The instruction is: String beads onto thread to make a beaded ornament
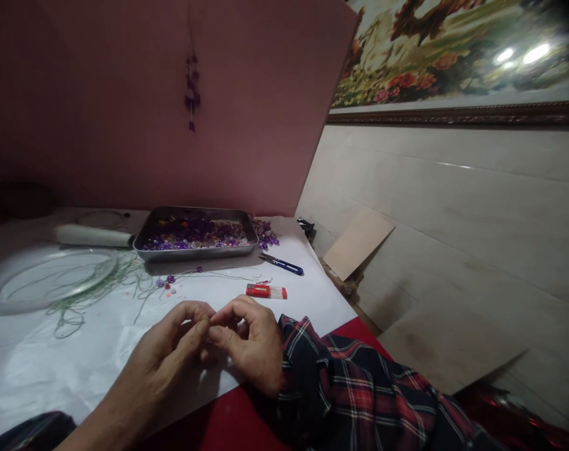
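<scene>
white-covered table (319, 304), pink panel (246, 125) behind | left hand (164, 351) + right hand (256, 344) near side, fingertips together, can't tell if they're gripping anything | loose purple beads (170, 279) farther left | tbh one bump could scatter those, tangled green thread (124, 269) could snag

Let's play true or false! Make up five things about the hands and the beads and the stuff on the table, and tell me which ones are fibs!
1. Purple beads are in the metal tray. True.
2. The hands are far apart. False: the left hand and right hand come together at the fingertips.
3. The blue snips are inside the tray. False: the blue snips lie on the white sheet.
4. The small red case is nearer the hands than the snips. True.
5. The right sleeve is plain white. False: the right sleeve is dark plaid.
</scene>
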`<action>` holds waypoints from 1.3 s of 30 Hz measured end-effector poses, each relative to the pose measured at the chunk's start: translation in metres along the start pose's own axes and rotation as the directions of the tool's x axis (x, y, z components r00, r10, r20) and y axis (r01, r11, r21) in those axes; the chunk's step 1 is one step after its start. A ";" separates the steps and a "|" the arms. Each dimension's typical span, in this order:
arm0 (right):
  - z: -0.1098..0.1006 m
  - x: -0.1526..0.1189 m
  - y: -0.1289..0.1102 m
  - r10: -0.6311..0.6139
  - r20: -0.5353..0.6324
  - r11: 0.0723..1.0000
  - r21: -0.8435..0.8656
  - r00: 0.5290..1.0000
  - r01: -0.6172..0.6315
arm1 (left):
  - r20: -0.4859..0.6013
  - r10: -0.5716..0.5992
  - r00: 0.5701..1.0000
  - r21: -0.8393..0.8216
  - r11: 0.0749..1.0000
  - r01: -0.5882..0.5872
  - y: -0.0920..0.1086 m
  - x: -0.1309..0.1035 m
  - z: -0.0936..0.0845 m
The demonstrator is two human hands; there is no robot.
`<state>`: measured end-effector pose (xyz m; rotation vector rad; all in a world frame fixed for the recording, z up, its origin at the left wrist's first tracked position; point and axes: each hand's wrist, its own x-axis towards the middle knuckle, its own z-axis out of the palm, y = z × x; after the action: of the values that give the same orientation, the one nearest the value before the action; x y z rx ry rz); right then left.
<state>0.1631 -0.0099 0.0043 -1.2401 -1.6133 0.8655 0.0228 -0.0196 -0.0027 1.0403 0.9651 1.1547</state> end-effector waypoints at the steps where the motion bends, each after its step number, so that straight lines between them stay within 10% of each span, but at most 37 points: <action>1: 0.000 0.000 0.000 0.001 0.011 1.000 -0.005 1.000 -0.001 | 0.002 0.000 1.000 -0.005 1.000 0.000 0.001 0.000 0.000; 14: -0.002 0.002 -0.003 0.121 -0.003 0.987 0.107 0.993 -0.120 | -0.017 -0.080 0.997 -0.247 0.966 0.074 -0.004 -0.001 0.005; 23: -0.001 0.004 0.003 0.056 -0.013 0.968 0.245 0.998 -0.051 | -0.072 -0.060 0.996 0.011 0.998 0.061 0.010 -0.001 0.000; 39: 0.003 0.004 -0.002 0.061 0.042 0.872 0.484 0.997 -0.074 | -0.039 -0.044 0.998 -0.078 0.996 0.041 0.008 0.001 0.005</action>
<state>0.1592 -0.0065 0.0060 -0.9288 -1.2633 1.2459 0.0257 -0.0185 0.0065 0.9334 0.9626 1.1733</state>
